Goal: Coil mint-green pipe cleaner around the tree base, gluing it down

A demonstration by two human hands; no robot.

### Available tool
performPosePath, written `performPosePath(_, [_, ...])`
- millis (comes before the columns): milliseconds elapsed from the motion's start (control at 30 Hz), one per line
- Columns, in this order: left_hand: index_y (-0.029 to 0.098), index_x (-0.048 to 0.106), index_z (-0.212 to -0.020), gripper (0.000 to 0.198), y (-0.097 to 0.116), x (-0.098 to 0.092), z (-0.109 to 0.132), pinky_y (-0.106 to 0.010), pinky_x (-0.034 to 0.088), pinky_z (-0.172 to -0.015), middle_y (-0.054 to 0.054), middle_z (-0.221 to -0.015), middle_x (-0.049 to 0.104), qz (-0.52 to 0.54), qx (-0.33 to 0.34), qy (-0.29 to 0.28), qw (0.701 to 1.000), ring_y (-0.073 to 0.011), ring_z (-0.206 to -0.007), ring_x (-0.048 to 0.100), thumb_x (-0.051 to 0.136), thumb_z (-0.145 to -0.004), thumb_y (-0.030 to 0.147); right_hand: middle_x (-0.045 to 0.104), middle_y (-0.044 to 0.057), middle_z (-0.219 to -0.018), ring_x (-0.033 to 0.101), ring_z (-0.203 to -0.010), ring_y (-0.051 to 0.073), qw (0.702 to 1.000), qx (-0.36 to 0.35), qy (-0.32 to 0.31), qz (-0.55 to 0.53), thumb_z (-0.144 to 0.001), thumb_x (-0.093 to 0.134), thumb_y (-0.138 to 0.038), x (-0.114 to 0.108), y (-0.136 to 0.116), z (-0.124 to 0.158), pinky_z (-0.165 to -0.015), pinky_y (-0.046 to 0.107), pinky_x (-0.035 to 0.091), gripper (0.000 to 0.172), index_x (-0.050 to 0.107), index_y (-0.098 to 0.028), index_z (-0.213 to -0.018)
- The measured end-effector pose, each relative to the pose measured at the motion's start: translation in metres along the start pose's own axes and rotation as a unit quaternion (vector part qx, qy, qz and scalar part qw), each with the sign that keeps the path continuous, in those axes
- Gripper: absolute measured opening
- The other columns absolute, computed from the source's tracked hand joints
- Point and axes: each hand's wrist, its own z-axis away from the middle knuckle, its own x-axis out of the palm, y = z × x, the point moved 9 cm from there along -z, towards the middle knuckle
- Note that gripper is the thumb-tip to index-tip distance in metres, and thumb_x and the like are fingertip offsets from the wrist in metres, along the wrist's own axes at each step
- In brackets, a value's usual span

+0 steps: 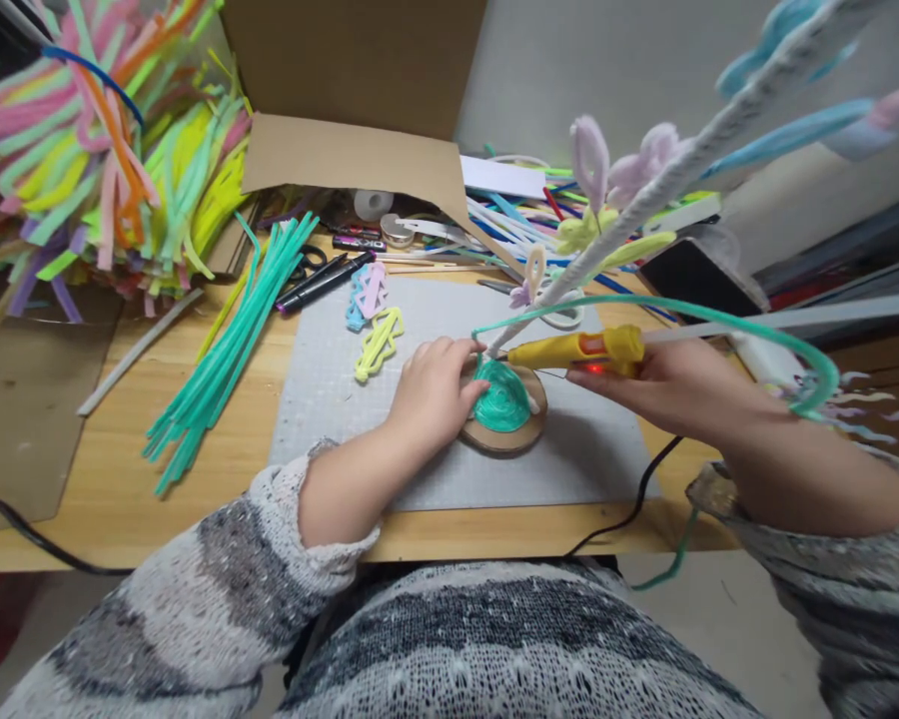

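My right hand (666, 384) is wrapped round a yellow glue gun (580, 350), whose tip points left at the foot of a white wrapped stem (614, 215). The stem rises from a round cardboard base (505, 439) partly covered by a coil of green pipe cleaner (501, 399). At the left edge of that base, my left hand (439, 389) pinches the green strand (644, 303) near the coil. The strand arches over the glue gun to the right. Pastel loops (591, 165) are attached along the stem.
Green pipe cleaners (244, 340) lie at the left, below a large colourful bundle (105, 150). Black markers (326, 283) and pastel zigzag pieces (379, 345) are near the grey mat (330, 429). Behind stands a cardboard box (352, 150). A black cable (633, 514) crosses the front edge.
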Motion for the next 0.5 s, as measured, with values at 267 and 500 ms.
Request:
performPosePath(267, [0.021,0.059,-0.113,0.031,0.005,-0.001,-0.001,-0.039,0.042,-0.093,-0.005,-0.112,0.063,0.005,0.024,0.007,1.0,-0.0246,-0.106,0.053,0.066,-0.083,0.022,0.072,0.001,-0.077,0.061,-0.068,0.02,0.998,-0.007,-0.034,-0.047,-0.079,0.059,-0.054,0.014,-0.008,-0.017,-0.059,0.03,0.045,0.038,0.073,-0.022,-0.094])
performPosePath(500, [0.02,0.057,-0.114,0.035,0.008,-0.005,0.0,-0.04,0.042,-0.096,-0.005,-0.119,0.063,0.008,0.021,0.02,1.0,-0.0247,-0.111,0.052,0.067,-0.081,0.019,0.07,0.001,-0.074,0.061,-0.068,0.019,0.997,0.052,-0.058,-0.026,-0.076,0.059,-0.058,0.023,0.0,-0.02,-0.061,0.03,0.044,0.041,0.072,-0.022,-0.089])
